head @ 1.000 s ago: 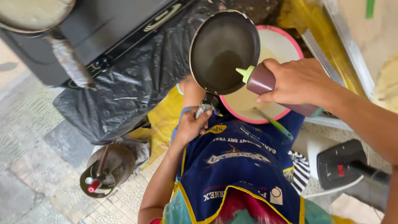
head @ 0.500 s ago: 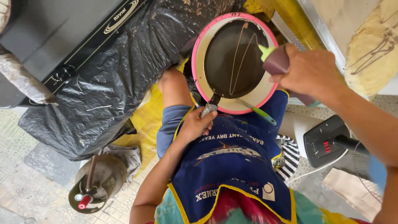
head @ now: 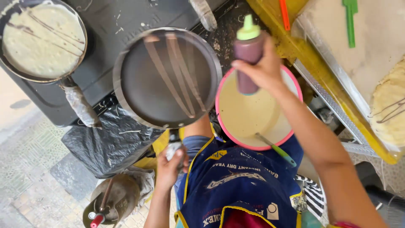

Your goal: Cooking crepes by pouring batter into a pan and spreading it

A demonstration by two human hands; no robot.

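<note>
My left hand [head: 170, 165] grips the wrapped handle of a dark round pan [head: 139, 90], held level in front of the black stove [head: 105, 17]. Several brown sauce stripes run across the pan's inside. My right hand [head: 265, 72] holds a brown squeeze bottle [head: 248, 50] with a green nozzle, tip pointing up, just right of the pan and over a pink-rimmed bowl of pale batter [head: 242, 114]. A green-handled spoon [head: 276, 148] rests in the bowl at its near rim.
A second pan [head: 42, 40] holding a pale, brown-striped crepe sits at the stove's left. Black plastic [head: 109, 143] hangs below the stove. A lidded pot [head: 110, 202] stands on the tiled floor. At right, a yellow-edged counter [head: 320, 71] carries a finished crepe [head: 392, 105] and a green spatula [head: 350, 21].
The pan has swung left, off the pink-rimmed bowl, to in front of the stove. Brown stripes now show on it. The bottle's nozzle has turned upward.
</note>
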